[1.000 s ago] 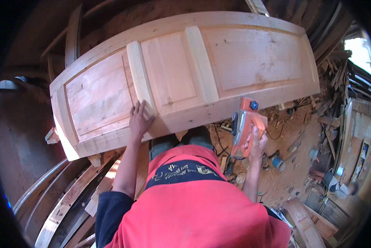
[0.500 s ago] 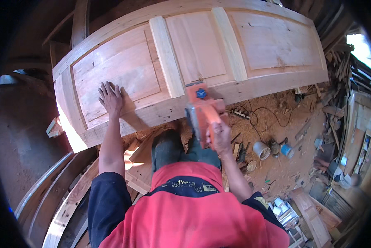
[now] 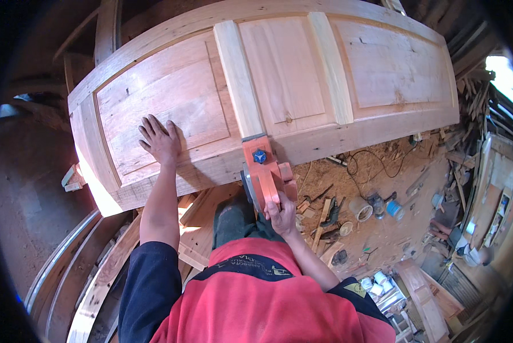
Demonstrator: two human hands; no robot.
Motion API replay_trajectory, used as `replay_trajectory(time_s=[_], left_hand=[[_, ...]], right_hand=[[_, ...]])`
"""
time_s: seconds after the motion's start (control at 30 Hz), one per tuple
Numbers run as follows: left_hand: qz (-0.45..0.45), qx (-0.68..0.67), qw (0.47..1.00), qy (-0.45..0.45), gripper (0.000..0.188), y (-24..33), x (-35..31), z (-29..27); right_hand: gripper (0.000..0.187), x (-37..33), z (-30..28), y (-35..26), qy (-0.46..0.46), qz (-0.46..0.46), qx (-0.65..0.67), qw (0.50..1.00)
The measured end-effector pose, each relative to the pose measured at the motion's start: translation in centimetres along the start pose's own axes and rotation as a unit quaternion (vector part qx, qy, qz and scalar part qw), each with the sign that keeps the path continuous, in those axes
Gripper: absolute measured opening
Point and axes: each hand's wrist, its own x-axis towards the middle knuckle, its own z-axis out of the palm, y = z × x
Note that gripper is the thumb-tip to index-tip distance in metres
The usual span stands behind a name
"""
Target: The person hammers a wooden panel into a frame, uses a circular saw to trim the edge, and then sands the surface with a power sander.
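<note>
A panelled wooden door lies across the view in front of me, with raised panels and pale crosspieces. My left hand rests on the left panel, palm down and fingers spread. In my right hand is the rear handle of an orange electric planer with a blue front knob. The planer's front end sits over the door's near rail, at the foot of the left crosspiece; its back end sticks out past the edge toward my body. Whether its sole touches the wood is hidden.
Shavings cover the ground beyond the near edge, where a black cable, a white bucket, a blue-labelled container and a drill-like tool lie. Long boards lean at lower left. More timber is piled at far right.
The planer in my right hand has moved left and nearer my body, now lined up with the left crosspiece. My left hand stays spread on the panel; the whole view has shifted slightly.
</note>
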Motion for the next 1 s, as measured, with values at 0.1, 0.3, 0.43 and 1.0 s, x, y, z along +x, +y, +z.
replay_trajectory(time_s=[0.1,0.3,0.43,1.0], left_hand=[[0.000,0.002,1.000,0.001,0.074,0.1,0.0,-0.1],[-0.011,-0.018,1.000,-0.007,0.074,0.3,0.1,-0.8],[-0.011,-0.018,1.000,-0.012,0.075,0.3,0.3,-1.1],[0.013,-0.040,0.999,0.003,0.076,0.1,0.3,-1.1]], right_hand=[[0.055,2.8,0.6,-1.0,-0.006,-0.011,0.009,1.000],[0.049,11.2,2.6,-5.6,-0.004,-0.027,0.044,0.999],[0.046,17.7,4.3,-8.4,0.010,-0.080,0.061,0.995],[0.051,47.9,10.6,-20.2,0.090,-0.196,0.024,0.976]])
